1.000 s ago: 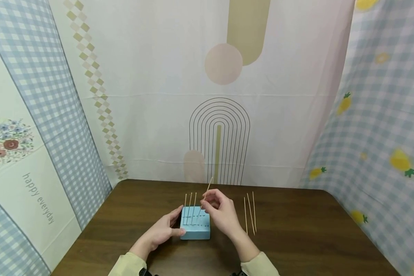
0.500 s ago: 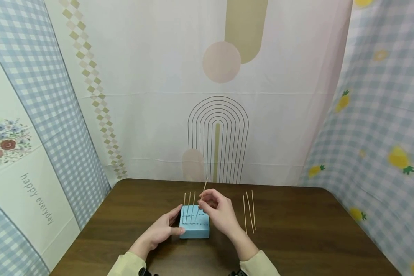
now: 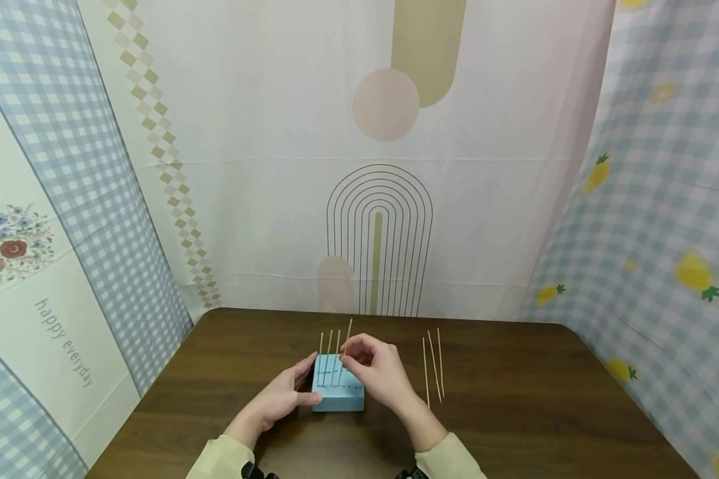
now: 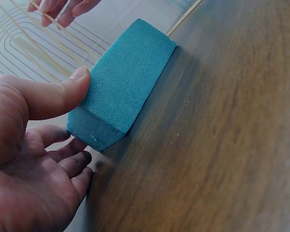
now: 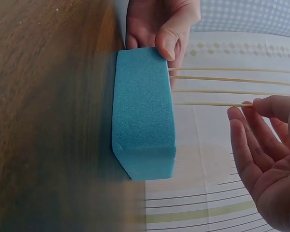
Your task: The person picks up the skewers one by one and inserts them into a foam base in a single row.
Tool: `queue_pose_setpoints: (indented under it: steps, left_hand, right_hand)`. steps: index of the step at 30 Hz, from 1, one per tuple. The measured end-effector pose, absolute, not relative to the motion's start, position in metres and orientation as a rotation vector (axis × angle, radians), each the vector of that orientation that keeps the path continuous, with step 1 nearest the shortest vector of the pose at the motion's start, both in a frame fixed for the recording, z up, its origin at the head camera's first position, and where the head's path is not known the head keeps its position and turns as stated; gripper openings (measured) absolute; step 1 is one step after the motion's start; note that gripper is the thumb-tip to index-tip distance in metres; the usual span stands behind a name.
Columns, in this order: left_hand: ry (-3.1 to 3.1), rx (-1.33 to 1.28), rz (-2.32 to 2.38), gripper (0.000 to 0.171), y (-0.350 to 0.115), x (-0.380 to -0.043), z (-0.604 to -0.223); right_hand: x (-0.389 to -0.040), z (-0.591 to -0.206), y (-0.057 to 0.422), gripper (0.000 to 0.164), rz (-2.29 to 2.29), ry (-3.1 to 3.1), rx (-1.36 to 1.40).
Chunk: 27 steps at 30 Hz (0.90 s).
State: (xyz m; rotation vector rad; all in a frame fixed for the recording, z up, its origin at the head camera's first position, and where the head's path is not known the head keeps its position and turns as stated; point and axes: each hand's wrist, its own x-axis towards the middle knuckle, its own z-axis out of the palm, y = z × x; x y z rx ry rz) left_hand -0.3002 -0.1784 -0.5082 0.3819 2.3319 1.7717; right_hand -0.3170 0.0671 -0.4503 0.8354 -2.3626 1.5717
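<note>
Blue foam block: the rectangular, matte light-blue block (image 3: 338, 404) sits flat on the dark brown wood tabletop (image 3: 515, 386).
Standing sticks: three thin pale wooden sticks (image 3: 337, 349) rise, nearly upright, from the block's left part; these look done.
Fourth stick: one matching pale wooden stick (image 3: 350, 328) leans slightly, just right of those, its foot at the block's top; how deep it sits cannot be told.
Right hand: thumb and fingertips pinch the fourth stick above the block, other fingers loosely bent (image 3: 377, 366).
Left hand: half open, gripping the block's left end, thumb at the near corner, fingers round the side (image 3: 281, 397).
Loose sticks: three more pale wooden sticks (image 3: 436, 366) lie right of the block, apparently left to place; dark holes (image 3: 356, 388) show on its right.
Room: wood extends nearside of the block; the far table edge runs behind it.
</note>
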Motion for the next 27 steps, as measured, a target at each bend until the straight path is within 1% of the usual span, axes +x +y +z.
queue_pose_setpoints:
  steps: [8,17,27]
  left_hand:
    - [2.337,0.389,1.764,0.093,-0.177,-0.302,-0.507]
    - [2.333,0.380,1.758,0.094,-0.179,-0.297,-0.508]
    - [2.339,0.379,1.768,0.094,-0.176,-0.300,-0.508]
  right_hand:
    - [-0.320,-0.452,0.068,0.009,1.514,-2.395,0.819]
    - [-0.316,-0.462,0.063,0.012,1.528,-2.468,0.812]
    - [-0.316,-0.461,0.064,0.013,1.528,-2.495,0.768]
